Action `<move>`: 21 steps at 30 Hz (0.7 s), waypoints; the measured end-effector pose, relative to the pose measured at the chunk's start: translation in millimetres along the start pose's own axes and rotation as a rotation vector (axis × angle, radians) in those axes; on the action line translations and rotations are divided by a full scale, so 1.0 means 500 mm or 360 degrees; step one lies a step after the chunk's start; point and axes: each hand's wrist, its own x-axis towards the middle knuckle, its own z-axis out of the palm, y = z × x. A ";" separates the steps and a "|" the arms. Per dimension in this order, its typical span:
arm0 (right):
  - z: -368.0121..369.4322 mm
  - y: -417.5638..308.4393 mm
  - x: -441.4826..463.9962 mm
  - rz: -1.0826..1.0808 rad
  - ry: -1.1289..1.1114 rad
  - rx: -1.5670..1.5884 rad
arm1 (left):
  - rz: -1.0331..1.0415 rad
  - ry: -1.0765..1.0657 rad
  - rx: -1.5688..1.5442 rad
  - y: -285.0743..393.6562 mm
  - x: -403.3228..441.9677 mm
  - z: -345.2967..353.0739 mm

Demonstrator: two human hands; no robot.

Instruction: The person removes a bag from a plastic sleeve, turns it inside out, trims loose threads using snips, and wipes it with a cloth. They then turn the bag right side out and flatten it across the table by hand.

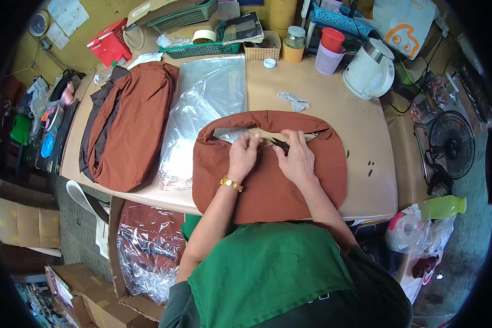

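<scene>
The bag (270,188) lies on the surface (369,126); at its opening, the left hand (244,153) has fingertips pinched together, on what I cannot tell, while the right hand (299,159) grips black scissors (280,145).

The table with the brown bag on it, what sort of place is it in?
Probably a small bag workshop: the right hand holds black snips at a brown bag, clear plastic lies beside it, and a cardboard box holds plastic-wrapped brown goods.
</scene>
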 end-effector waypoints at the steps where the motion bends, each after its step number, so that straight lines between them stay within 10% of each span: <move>1: -0.002 0.018 0.000 0.0002 0.0000 -0.0001 | -0.0006 0.0040 -0.0322 -0.020 0.005 0.003; 21: 0.007 0.031 0.057 -0.0103 -0.0601 -0.0042 | 0.0557 0.0102 0.0293 0.031 -0.044 -0.021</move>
